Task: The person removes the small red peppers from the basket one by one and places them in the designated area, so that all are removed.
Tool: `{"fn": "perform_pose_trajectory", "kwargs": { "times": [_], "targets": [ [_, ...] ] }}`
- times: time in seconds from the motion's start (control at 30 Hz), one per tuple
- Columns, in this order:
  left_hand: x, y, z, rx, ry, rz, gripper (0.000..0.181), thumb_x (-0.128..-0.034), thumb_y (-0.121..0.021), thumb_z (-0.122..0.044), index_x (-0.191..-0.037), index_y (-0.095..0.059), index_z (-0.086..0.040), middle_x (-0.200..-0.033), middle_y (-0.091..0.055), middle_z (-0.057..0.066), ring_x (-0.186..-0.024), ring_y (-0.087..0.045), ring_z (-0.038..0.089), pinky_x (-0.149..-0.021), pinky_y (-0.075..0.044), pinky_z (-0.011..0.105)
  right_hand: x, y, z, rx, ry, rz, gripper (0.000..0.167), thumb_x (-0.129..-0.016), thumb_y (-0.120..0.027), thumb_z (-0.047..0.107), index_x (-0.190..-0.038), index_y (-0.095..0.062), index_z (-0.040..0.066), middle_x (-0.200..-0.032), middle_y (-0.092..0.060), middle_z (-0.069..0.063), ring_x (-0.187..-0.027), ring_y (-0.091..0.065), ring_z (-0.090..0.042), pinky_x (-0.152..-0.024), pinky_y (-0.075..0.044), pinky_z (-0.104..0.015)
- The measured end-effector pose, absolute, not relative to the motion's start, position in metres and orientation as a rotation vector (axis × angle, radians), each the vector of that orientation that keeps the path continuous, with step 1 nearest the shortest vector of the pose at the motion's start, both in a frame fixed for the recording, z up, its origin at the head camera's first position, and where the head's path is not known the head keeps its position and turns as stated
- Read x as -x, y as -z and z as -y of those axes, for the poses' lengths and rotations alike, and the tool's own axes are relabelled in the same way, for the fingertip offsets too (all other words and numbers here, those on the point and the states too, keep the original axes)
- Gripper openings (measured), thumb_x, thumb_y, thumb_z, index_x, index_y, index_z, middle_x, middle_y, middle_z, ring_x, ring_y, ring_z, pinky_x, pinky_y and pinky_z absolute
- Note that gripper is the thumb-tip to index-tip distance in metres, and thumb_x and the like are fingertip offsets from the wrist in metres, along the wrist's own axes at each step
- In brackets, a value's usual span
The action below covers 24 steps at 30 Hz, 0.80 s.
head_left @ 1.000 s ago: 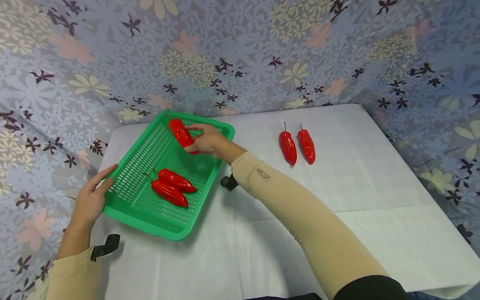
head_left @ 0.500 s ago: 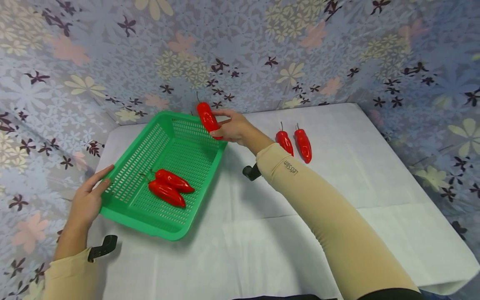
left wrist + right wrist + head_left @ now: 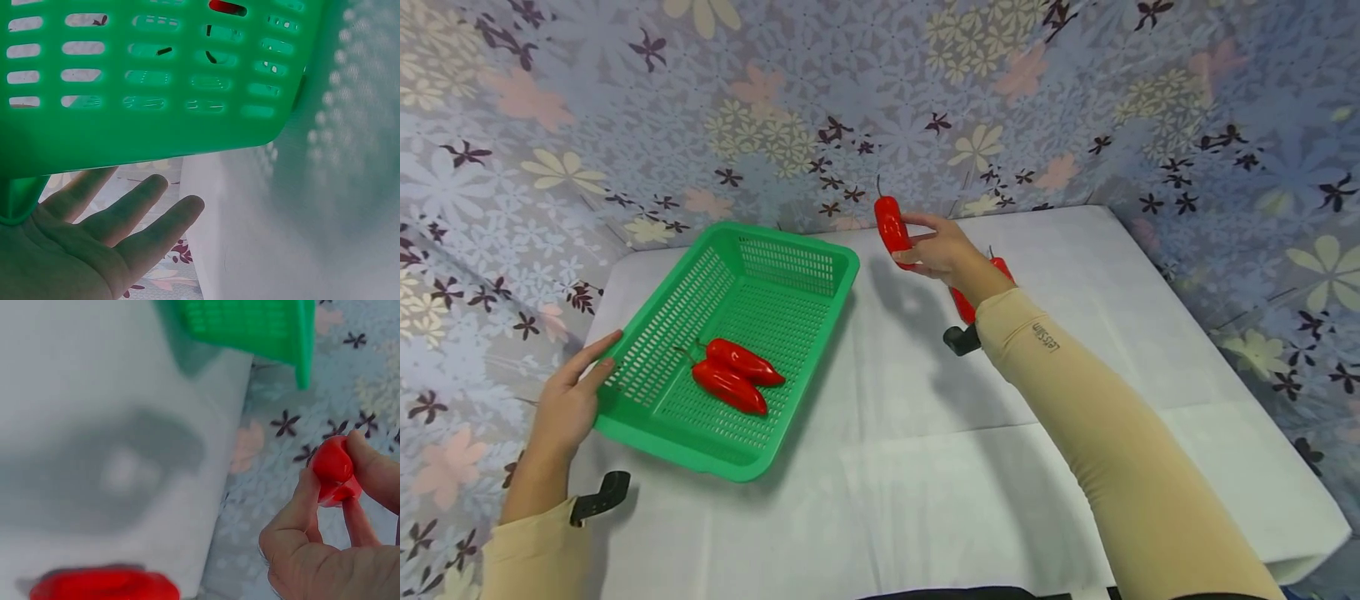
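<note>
My right hand (image 3: 946, 252) pinches a glossy red chili pepper (image 3: 889, 221) between thumb and fingers, stem upward, to the right of the green basket (image 3: 801, 333). The right wrist view shows this pepper (image 3: 333, 467) end-on. My left hand (image 3: 567, 410) touches the basket's left side. In the left wrist view, several of its fingers (image 3: 159, 228) stretch out straight beside the basket wall (image 3: 156, 134), while the thumb is hidden. Two red peppers (image 3: 730, 385) lie side by side inside the basket. Beyond my right wrist are two more peppers (image 3: 962, 308), partly covered by it.
A white cloth covers the table (image 3: 880, 492), whose far edge meets a flowered backdrop (image 3: 880, 100). Black camera mounts (image 3: 601, 497) sit at both wrists. The right forearm's sleeve (image 3: 1097, 417) reaches across the right part of the table.
My right hand has carried the red pepper from over the basket rightward, past its rim, toward the two peppers on the table. My left hand stays at the basket's side.
</note>
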<state>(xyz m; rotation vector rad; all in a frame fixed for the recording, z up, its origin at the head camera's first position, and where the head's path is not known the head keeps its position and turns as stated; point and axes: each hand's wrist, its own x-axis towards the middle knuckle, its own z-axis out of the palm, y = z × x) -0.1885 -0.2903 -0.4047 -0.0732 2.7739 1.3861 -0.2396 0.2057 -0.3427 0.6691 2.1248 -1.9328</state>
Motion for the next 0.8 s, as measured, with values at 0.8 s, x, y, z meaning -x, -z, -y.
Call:
{"fn": "perform_pose_trajectory", "kwargs": {
  "times": [0.8],
  "targets": [
    [0.190,0.406,0.292,0.093,-1.379,-2.766,0.047,-0.1082,-0.042,-0.038,-0.154,-0.044,-0.029,-0.162,-0.030,0.011,-0.144,-0.027,0.039,-0.112,-0.021,0.058,0.216,0.412,-0.224,-0.750,1.537,-2.367,0.074,-0.088,-0.077,0.006,-0.153,-0.045,0.023,-0.139,-0.049,-0.015,-0.128,-0.044,-0.033,-0.094,-0.052,-0.044]
  ]
}}
